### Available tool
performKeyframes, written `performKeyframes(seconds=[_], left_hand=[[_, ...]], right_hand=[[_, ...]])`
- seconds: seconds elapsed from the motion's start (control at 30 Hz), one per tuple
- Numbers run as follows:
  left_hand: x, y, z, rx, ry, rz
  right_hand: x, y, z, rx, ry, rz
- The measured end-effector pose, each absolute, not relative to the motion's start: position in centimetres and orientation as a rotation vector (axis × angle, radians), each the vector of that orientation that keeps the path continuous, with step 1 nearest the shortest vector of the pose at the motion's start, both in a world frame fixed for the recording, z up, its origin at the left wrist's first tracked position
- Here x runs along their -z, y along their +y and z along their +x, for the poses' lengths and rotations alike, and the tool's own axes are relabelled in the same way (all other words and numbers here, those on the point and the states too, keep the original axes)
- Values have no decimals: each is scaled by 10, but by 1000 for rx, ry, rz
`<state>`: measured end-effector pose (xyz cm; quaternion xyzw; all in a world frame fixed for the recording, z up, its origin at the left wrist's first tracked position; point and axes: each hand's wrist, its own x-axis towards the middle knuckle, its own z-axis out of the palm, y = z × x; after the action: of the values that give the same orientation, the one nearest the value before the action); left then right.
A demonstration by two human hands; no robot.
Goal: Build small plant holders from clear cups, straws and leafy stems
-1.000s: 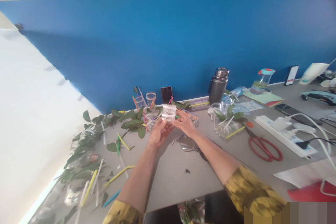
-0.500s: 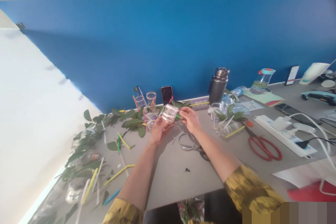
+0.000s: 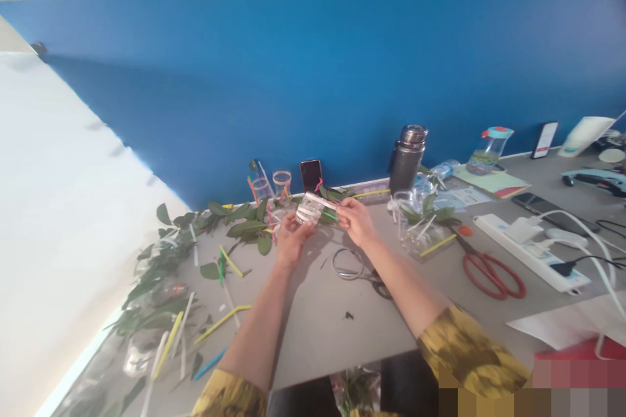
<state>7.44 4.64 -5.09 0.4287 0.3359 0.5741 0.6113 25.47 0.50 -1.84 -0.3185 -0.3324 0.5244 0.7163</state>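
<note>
Your left hand (image 3: 292,242), right hand (image 3: 356,223), one tilted clear plastic cup (image 3: 309,210).
Left curls around it; right pinches one green straw (image 3: 329,215) at its end.

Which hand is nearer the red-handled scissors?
Right. The right hand is apart from the red-handled scissors, left of them in view; the left hand is farther, past the right hand.

Both bare forearms (image 3: 259,322) reach forward and inward from yellow-patterned sleeves (image 3: 469,352). The left hand (image 3: 291,241) is raised with its fingers half curled, palm turned inward, while the right hand (image 3: 356,221), just beside it, pinches between thumb and fingertips, wrist slightly bent.
</note>
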Motion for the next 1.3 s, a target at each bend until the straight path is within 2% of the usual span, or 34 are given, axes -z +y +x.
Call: performKeyframes(seconds=[0.17, 0.37, 0.73, 0.87, 1.13, 1.3], left_hand=[[52, 49, 72, -1316, 923, 1158], [45, 40, 72, -1225, 868, 1294], [39, 42, 65, -1035, 569, 842], [43, 46, 65, -1026, 550, 756], [46, 48, 67, -1106, 537, 736], [44, 43, 69, -1165, 516, 901]], right_hand=[[2, 0, 262, -1192, -717, -561], [-7, 1, 290, -1199, -545, -417], [9, 12, 338, -1030, -356, -429], [12, 15, 354, -860, -321, -563], [38, 32, 363, -275, -522, -1176], [44, 33, 359, -87, -607, -1239]])
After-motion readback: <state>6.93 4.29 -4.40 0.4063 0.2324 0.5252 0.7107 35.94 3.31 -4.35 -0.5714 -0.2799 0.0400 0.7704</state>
